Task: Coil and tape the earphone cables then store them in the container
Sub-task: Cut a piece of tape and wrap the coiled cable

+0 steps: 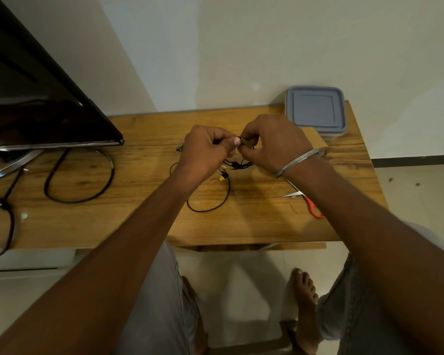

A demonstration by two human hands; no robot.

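A wooden tabletop (267, 221) carries the job, with a dark television (36, 98) standing at 9 o'clock and a grey lidded container (315, 111), its lid on, at 1 o'clock by the wall. At the centre the person's left hand (203, 152) and right hand (274, 142) meet thumb to thumb just above the wood. The left hand's grip is clamped on the bunched black earphone cable (210, 210). The right hand's grip pinches a small brownish strip (246, 142), apparently tape, against the same bundle. Orange-handled scissors (310, 203) lie at 4 o'clock, partly under the right forearm. Part of the cable hangs below the hands and trails in a loose loop on the tabletop towards 6 o'clock, with a yellow earbud (222, 177) just below the left hand.

The step in hand appears to be binding the coil. It would go best with the left hand keeping the turns tight while the right draws the strip snugly round them. The slack loop looks in need of gathering before the bundle goes in the container.
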